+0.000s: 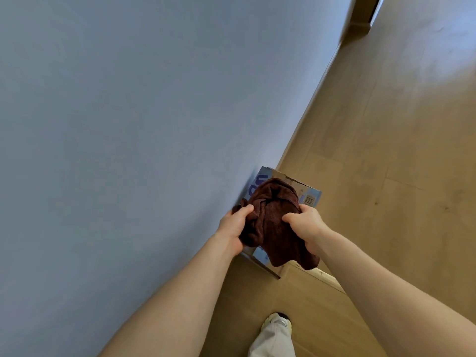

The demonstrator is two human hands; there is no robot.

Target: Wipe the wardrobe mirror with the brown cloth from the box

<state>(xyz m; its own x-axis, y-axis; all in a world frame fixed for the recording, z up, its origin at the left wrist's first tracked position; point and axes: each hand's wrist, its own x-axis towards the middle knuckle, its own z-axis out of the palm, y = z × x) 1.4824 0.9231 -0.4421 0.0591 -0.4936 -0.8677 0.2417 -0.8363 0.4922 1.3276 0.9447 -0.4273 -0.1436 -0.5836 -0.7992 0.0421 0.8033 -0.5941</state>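
Observation:
A bunched brown cloth point(275, 228) hangs in the air between my two hands, above a cardboard box point(307, 194) with blue print that stands on the floor against the wall. My left hand point(235, 226) grips the cloth's left side, thumb on top. My right hand point(307, 225) grips its right side, and a loose corner droops below it. The cloth hides most of the box's opening. No mirror or wardrobe is in view.
A plain pale blue-grey wall point(128, 124) fills the left half of the view. Light wooden flooring point(399, 150) runs to the right and away toward a doorway edge point(365, 14). My leg and a light shoe point(277, 324) stand just behind the box.

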